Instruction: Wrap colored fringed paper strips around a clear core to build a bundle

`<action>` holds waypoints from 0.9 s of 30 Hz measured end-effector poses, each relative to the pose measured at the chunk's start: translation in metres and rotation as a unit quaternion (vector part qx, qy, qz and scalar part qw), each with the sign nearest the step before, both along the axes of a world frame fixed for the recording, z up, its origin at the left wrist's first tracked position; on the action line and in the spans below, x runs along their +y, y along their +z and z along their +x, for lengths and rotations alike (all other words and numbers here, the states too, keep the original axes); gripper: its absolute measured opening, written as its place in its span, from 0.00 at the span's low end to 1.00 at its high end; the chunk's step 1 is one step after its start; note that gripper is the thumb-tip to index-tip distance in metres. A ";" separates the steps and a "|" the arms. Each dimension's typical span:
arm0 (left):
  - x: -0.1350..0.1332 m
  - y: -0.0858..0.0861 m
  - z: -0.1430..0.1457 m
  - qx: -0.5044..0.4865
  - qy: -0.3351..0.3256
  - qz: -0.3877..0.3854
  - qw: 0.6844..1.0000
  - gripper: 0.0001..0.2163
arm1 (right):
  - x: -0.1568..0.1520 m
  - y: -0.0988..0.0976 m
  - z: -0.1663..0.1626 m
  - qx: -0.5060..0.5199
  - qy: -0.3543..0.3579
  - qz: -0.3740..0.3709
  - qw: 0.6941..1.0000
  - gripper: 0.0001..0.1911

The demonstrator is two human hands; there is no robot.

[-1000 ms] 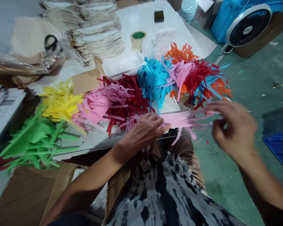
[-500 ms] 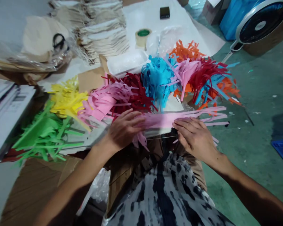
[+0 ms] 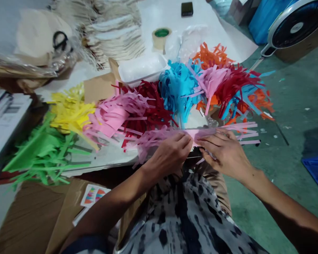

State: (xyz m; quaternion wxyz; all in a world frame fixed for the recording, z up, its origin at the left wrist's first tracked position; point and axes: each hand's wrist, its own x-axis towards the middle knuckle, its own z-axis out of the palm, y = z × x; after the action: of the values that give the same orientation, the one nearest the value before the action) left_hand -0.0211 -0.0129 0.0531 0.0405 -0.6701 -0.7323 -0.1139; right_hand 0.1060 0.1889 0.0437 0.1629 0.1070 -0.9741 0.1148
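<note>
A long pink fringed paper strip (image 3: 194, 133) lies across the near edge of the work surface, its cut ends fanning out at both sides. My left hand (image 3: 169, 155) pinches the strip near its middle, fingers closed on the paper. My right hand (image 3: 225, 151) grips the same strip just to the right, fingertips pressed on it. The two hands almost touch. Behind them lie heaps of cut fringe: green (image 3: 42, 151), yellow (image 3: 69, 111), pink (image 3: 113, 114), dark red (image 3: 148, 106), blue (image 3: 177, 86) and a mixed red, orange and blue heap (image 3: 235, 88).
A white tray (image 3: 143, 68), a roll of tape (image 3: 161, 35), a small black box (image 3: 187, 8) and a stack of beige tassels (image 3: 111, 31) sit further back. Black scissors (image 3: 59, 40) lie in a plastic bag at left. A fan (image 3: 294, 28) stands on the green floor at right.
My hands have drawn together at the middle of the pink strip, from flat and spread on it to pinching it. A second ago my right hand was raised off to the right.
</note>
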 end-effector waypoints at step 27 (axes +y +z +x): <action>0.010 0.001 -0.013 0.024 0.051 -0.019 0.998 0.05 | 0.015 0.002 -0.017 -0.033 -0.019 -0.063 0.997 0.10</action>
State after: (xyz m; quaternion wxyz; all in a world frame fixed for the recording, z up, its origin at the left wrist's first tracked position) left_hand -0.0342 -0.0028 0.0540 0.0510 -0.6350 -0.7665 -0.0817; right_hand 0.0888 0.2036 0.0456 0.1391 0.0737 -0.9716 0.1765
